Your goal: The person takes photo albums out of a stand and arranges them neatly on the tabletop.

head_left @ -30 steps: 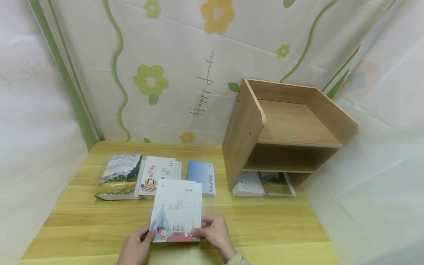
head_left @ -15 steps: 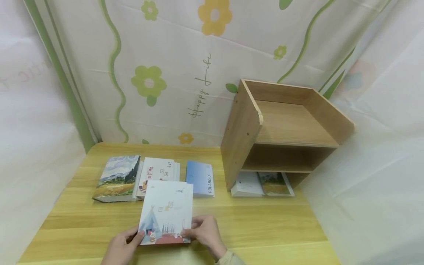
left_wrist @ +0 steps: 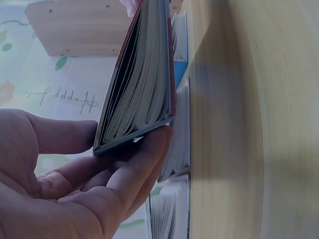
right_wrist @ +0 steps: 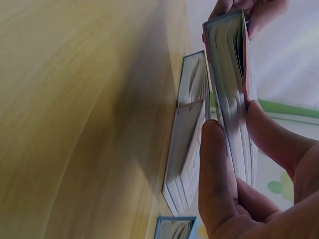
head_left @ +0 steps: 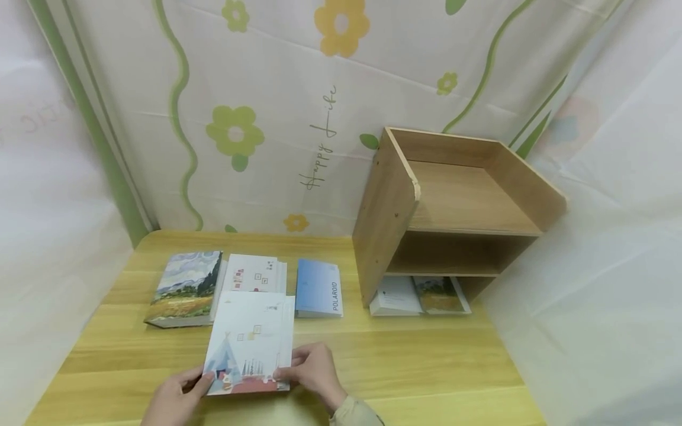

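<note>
A white photo album point(head_left: 253, 334) with a blue tent on its cover is held between both hands above the table. My left hand point(head_left: 176, 397) pinches its lower left corner, thumb on the cover and fingers beneath. At the lower right edge my right hand point(head_left: 314, 373) grips it the same way. Both wrist views show the album's thick page block point(left_wrist: 142, 84) off the tabletop. Behind it, partly covered, lies another white album point(head_left: 247, 272) with a red print. Left of that is a book with a landscape painting point(head_left: 185, 288); to the right lies a blue POLAROID album point(head_left: 318, 287).
A wooden shelf unit point(head_left: 382, 213) stands on the right of the table point(head_left: 415, 367). Its bottom compartment holds a white book point(head_left: 396, 296) and a dark landscape-covered one point(head_left: 439, 294). A flower-printed curtain point(head_left: 256, 195) closes off the back.
Both hands have carried the tent album to the left, so it now overlaps the other white album and no longer the blue one. The head view has shifted slightly.
</note>
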The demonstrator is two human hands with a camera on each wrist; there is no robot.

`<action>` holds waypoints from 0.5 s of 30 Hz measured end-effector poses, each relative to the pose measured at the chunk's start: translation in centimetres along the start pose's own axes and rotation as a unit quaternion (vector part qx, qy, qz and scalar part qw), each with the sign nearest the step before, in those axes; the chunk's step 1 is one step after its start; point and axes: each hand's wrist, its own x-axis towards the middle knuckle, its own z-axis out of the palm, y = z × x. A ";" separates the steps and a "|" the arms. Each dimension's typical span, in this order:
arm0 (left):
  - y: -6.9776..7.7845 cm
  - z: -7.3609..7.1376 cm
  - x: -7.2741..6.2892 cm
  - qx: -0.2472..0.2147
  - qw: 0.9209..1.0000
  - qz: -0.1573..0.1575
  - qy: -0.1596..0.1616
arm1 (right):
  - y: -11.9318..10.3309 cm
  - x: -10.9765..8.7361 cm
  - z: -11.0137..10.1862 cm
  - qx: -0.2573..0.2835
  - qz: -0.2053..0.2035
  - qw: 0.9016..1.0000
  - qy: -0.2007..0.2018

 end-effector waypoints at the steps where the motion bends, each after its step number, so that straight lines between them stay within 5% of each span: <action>1: -0.2 -0.2 0.0 -0.002 1.000 -0.002 -0.003 | 0.0 0.1 0.2 0.000 0.000 1.000 -0.001; 15: -3.2 -2.7 -0.3 -0.025 0.998 -0.036 -0.046 | -0.3 0.2 3.1 0.029 -0.002 1.000 -0.009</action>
